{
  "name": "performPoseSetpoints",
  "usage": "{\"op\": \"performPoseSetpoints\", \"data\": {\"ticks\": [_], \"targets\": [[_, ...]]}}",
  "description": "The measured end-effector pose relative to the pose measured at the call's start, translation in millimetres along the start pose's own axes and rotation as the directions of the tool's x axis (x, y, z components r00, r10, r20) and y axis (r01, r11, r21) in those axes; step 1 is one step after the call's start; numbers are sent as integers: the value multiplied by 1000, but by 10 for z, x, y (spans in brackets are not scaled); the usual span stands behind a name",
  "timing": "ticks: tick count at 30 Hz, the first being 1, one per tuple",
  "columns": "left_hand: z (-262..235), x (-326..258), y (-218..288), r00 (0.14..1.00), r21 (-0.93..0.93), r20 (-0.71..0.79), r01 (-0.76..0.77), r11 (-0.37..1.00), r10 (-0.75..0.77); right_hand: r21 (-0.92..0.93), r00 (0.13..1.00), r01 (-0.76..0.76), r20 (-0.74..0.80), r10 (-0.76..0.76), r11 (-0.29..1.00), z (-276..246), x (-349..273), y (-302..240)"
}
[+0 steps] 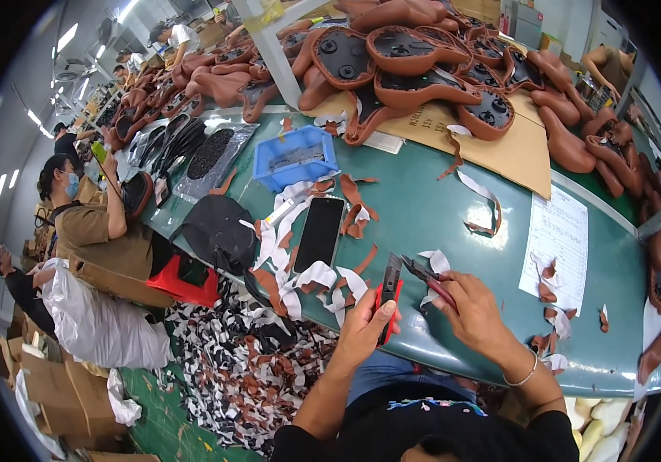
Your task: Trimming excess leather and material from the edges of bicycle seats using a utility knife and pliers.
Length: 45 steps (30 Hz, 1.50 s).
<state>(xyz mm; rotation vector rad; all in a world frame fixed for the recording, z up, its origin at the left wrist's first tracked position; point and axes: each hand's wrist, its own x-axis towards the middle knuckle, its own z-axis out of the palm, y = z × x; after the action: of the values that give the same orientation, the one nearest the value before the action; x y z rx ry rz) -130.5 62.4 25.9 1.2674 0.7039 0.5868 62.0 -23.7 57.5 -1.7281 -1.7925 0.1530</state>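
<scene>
In my left hand [366, 323] is a red and black utility knife [389, 296], its blade pointing away from me. My right hand [475, 309] grips a pair of pliers [432, 283] with dark jaws and red handles. The jaws are close beside the knife blade; whether they touch it I cannot tell. Both tools are held over the near edge of the green table [453, 231]. Left of the knife, a black phone [319, 235] lies among curled brown and white trimmings [288, 281].
Brown bicycle saddles [423, 69] are heaped along the back on cardboard [511, 154]. A blue bin [296, 160] and a black bag [219, 233] stand left. Printed paper [555, 250] lies right. Scraps [238, 358] cover the floor. A co-worker [103, 231] sits by a red stool [184, 281].
</scene>
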Motion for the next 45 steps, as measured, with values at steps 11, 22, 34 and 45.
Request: {"op": "performPoseSetpoints", "data": {"ticks": [11, 22, 34, 45], "targets": [[-44, -87, 22, 1000, 44, 13, 0, 999, 0, -21, 987, -97, 124, 99, 995, -58, -54, -161], [-312, -77, -106, 994, -193, 101, 59, 979, -40, 655, 625, -750, 747, 227, -91, 99, 34, -87], [-185, 143, -503, 993, -186, -101, 36, 982, -56, -260, 963, -177, 154, 222, 949, 1230, 2409, 352], [672, 1100, -162, 963, -476, -143, -268, 838, 227, 578, 959, -273, 230, 167, 769, 213, 602, 614]]}}
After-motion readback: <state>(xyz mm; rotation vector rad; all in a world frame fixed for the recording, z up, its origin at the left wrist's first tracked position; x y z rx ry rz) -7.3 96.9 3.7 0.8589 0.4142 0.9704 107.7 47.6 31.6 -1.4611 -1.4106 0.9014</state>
